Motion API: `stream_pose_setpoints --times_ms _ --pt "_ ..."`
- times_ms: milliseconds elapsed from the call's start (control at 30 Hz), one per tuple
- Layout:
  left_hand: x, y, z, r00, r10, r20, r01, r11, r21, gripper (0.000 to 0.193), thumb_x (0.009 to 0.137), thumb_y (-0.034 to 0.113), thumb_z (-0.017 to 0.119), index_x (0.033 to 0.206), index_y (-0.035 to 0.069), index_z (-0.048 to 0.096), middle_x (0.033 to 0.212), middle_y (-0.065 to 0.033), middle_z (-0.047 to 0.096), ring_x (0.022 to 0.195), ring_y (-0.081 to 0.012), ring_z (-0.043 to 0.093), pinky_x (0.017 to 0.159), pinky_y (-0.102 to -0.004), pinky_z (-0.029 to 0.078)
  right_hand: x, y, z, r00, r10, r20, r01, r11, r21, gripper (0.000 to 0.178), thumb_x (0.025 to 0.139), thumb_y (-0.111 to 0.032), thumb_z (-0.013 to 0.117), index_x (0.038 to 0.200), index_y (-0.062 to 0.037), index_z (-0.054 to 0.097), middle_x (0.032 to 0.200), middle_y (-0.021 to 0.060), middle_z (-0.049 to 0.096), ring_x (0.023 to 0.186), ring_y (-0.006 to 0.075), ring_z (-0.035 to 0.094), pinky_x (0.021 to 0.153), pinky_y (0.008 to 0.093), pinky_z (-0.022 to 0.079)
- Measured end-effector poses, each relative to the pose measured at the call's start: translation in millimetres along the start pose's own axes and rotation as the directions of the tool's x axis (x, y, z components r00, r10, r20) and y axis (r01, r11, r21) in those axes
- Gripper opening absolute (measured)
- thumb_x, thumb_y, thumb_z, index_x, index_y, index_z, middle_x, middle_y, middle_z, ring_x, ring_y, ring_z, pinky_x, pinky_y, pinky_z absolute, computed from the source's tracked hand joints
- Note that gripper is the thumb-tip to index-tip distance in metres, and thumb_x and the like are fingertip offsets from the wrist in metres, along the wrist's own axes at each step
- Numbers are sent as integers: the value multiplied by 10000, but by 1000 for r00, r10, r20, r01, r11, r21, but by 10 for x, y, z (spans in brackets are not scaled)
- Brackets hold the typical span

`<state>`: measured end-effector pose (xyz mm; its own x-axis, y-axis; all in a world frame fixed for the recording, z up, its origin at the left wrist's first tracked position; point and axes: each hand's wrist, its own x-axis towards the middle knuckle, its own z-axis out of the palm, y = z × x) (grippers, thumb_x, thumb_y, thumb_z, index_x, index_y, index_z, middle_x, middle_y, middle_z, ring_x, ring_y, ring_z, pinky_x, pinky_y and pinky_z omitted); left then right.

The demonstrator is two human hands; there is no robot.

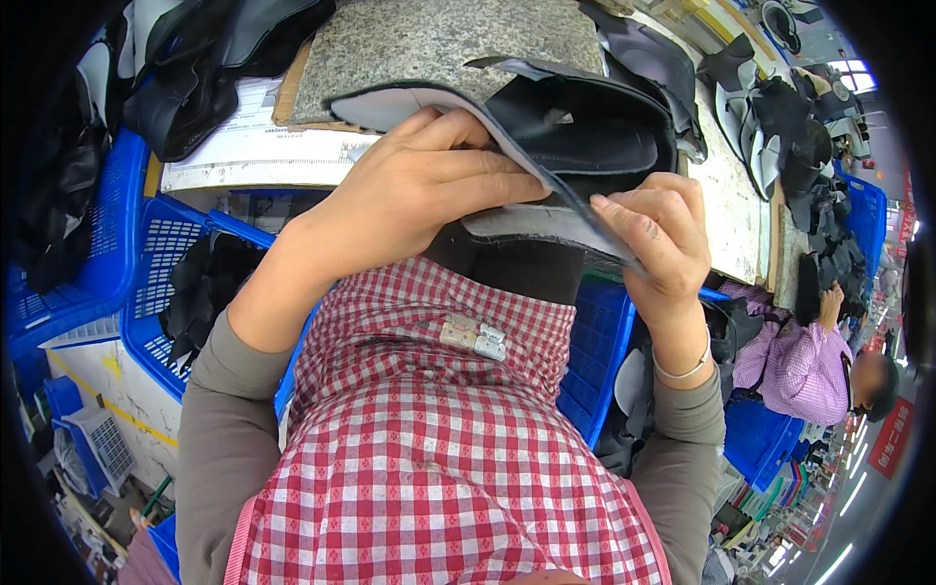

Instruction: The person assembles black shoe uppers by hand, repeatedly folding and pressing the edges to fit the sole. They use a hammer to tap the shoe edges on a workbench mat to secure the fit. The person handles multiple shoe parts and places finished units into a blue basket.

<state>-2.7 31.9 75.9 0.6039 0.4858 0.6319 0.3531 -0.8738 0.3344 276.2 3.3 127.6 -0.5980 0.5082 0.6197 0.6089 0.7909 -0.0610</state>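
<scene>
Over the near edge of the table, both hands hold a black shoe upper (541, 213) with pale grey lining. My left hand (414, 180) is closed on it, the fingers pressed against the lining. On the other side, my right hand (665, 229) pinches the dark edge between thumb and fingers. The upper is bent, its flaps spread apart around my left fingers. Just beyond the hands is a shiny black leather part (595, 132), curved and hollow; I cannot tell whether it belongs to the same upper.
A speckled stone slab (439, 44) lies on the white worktable (726, 219). More black uppers (185, 97) rest at the left, above paper sheets (229, 132). Blue crates (161, 322) with dark pieces flank me. At the right, a person in a pink checked top (804, 375) works nearby.
</scene>
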Motion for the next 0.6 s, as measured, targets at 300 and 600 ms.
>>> stream_pose_setpoints --times_ms 300,600 --pt "80 -8 -7 974 228 -9 -222 958 183 287 787 129 705 1073 131 719 852 23 678 863 -155 694 682 -286 540 -154 -234 -72 993 -93 79 97 994 -57 342 610 -97 768 947 -42 750 881 45 651 876 253 615 681 335 528" --pt "-115 284 -105 995 85 57 -86 996 14 260 847 98 699 1103 72 662 879 -43 717 805 -214 719 652 -315 557 -350 -395 -2 998 10 -64 -12 999 -38 370 618 -60 771 988 -41 774 836 54 640 828 255 613 682 339 530"
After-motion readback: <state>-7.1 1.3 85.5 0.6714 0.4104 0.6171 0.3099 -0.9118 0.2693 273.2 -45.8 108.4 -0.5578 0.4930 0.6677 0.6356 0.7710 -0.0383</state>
